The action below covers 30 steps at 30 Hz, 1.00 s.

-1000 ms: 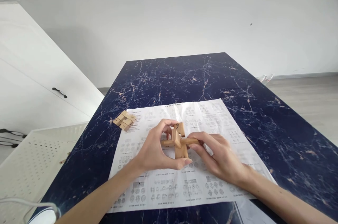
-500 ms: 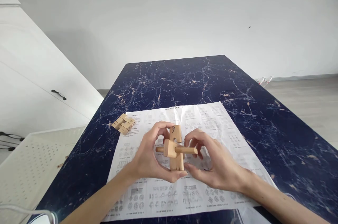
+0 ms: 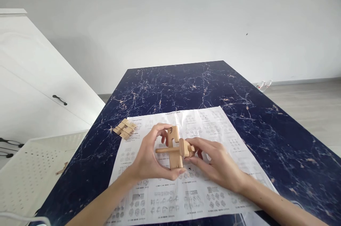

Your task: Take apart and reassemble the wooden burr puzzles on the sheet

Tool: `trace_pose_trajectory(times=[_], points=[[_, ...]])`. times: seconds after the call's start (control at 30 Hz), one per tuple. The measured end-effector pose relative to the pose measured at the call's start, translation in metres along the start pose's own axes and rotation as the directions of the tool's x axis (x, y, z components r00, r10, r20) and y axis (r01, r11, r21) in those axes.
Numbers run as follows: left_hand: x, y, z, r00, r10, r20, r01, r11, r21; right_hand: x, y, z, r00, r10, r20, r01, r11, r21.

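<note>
At 12 o'clock you face a plain pale grey wall, with a small dark mark toward your 1. Your dark blue, white-veined table stretches toward it from 6 o'clock. At 9 you have a white cabinet with a black handle; at 8, a white perforated surface. Grey floor shows at your 3, under soft light.

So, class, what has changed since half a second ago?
The small wooden block has slid right along the rod, and the right hand, open before, now closes on it. The left hand still grips the marked piece; the printed sheet stays put.
</note>
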State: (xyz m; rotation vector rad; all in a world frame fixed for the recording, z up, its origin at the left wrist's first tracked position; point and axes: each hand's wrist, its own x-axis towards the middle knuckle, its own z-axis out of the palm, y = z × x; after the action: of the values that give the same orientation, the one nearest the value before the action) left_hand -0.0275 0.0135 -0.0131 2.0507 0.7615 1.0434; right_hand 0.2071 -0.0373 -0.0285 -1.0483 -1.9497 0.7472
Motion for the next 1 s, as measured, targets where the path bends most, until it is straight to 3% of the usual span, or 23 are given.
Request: trace_pose_trajectory(times=[0.13, 0.23, 0.33, 0.47, 0.6, 0.77, 0.87, 1.0], points=[[0.000, -0.004, -0.005, 0.995, -0.080, -0.067, 0.080, 0.997, -0.005, 0.005, 0.001, -0.007, 0.990, 0.077, -0.116, -0.065, 0.993, 0.102], [0.000, -0.004, -0.008, 0.974, -0.181, -0.135, 0.181, 0.983, -0.015, 0.009, 0.006, -0.011, 0.957, 0.187, -0.222, -0.156, 0.976, 0.151], [0.000, -0.001, -0.008, 0.960, -0.225, -0.167, 0.231, 0.973, 0.023, 0.009, 0.015, -0.012, 0.944, 0.203, -0.261, -0.227, 0.972, -0.065], [0.002, 0.004, -0.005, 0.969, -0.194, -0.151, 0.212, 0.971, 0.114, 0.006, 0.028, -0.007, 0.984, 0.033, -0.174, -0.103, 0.906, -0.410], [0.004, 0.005, -0.001, 0.978, -0.178, -0.104, 0.195, 0.964, 0.181, 0.006, 0.034, -0.003, 0.993, -0.011, -0.119, -0.052, 0.861, -0.507], [0.003, 0.005, 0.002, 0.974, -0.216, -0.071, 0.227, 0.951, 0.209, 0.007, 0.020, -0.009, 0.984, -0.053, -0.170, -0.006, 0.943, -0.332], [0.003, 0.006, 0.003, 0.974, -0.227, -0.001, 0.224, 0.959, 0.175, 0.008, 0.008, -0.013, 0.986, -0.142, -0.092, 0.129, 0.982, -0.136], [0.003, 0.008, 0.005, 0.963, -0.241, 0.116, 0.229, 0.967, 0.114, 0.008, 0.002, -0.011, 0.977, -0.210, -0.028, 0.207, 0.976, -0.071]])
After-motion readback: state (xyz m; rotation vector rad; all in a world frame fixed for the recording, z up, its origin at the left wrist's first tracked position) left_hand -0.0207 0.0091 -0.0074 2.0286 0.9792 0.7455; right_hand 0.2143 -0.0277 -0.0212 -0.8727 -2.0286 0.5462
